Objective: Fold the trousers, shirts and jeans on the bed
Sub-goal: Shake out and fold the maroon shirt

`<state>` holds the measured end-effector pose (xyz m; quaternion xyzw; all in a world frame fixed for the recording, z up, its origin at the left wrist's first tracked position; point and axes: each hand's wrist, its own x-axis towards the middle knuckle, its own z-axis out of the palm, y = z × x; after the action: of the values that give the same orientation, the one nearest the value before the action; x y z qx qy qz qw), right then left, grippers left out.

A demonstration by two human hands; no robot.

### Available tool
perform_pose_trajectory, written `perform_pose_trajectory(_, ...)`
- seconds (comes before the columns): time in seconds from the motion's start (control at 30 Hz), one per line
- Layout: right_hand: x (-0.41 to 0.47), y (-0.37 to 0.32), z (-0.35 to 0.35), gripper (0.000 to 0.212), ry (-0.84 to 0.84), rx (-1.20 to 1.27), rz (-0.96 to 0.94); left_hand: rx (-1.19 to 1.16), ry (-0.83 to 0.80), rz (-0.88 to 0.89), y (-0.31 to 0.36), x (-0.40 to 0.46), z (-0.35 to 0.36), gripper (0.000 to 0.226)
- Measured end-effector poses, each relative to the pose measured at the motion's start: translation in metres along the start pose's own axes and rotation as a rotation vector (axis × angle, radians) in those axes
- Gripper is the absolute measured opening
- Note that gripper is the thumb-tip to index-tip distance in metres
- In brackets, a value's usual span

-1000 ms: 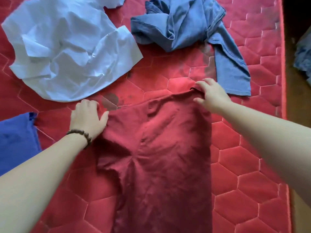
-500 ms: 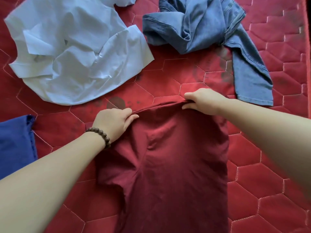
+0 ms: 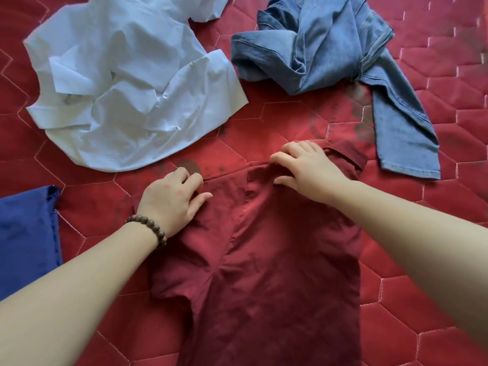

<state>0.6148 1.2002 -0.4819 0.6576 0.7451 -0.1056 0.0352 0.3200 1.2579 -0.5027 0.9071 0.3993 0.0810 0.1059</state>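
- Dark red shirt (image 3: 277,260) is spread on the bed (image 3: 435,260) right under both hands, collar end away from the person, the rest running back between the forearms.
- Left hand (image 3: 174,202) has its fingers curled at the top left edge of the cloth, thumb lying flat on it. Looks like a pinch on the edge, but I can't see the fingertips well enough to swear to it.
- Right hand (image 3: 306,170) sits on the collar area with fingers bent and bunching the fabric, so I'd call that a grip.
- My take: this is the squaring-up bit before the first fold. Pull the top edge taut and level, then smooth the creases near the left hand, or they'll get folded in.
- Crumpled white shirt (image 3: 126,91) lies beyond the left hand, the jeans (image 3: 343,54) beyond the right, both unfolded.
- Blue garment (image 3: 23,233) sits outside the left forearm.
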Motion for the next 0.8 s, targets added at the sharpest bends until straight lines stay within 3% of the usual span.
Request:
perform_pose_trajectory(0.13,0.014,-0.024,0.001,0.032,0.013,0.152,0.026,0.066,-0.026,-0.075,-0.013,-0.006,-0.004,0.038)
perform_pose_trajectory(0.27,0.022,-0.031,0.004,0.028,-0.060,0.117,0.135,0.096,-0.084,-0.133,-0.031,-0.017,-0.014,0.037)
perform_pose_trajectory(0.4,0.026,-0.031,0.002,0.029,-0.103,0.102,0.170,-0.096,-0.183,-0.094,-0.045,-0.021,-0.020,0.024)
perform_pose_trajectory(0.57,0.037,-0.036,-0.007,0.032,0.001,0.087,0.266,-0.241,-0.040,-0.283,-0.052,-0.009,-0.025,0.023)
perform_pose_trajectory(0.63,0.035,-0.043,-0.003,0.038,0.021,0.007,0.339,-0.180,-0.068,-0.374,-0.048,-0.003,-0.022,0.026)
perform_pose_trajectory(0.73,0.013,-0.063,0.006,0.042,0.238,0.018,0.414,0.016,0.019,-0.511,-0.032,-0.012,-0.018,0.034)
perform_pose_trajectory(0.8,-0.009,-0.084,0.014,0.036,0.364,0.061,0.357,0.061,0.096,-0.544,-0.017,-0.028,-0.020,0.038)
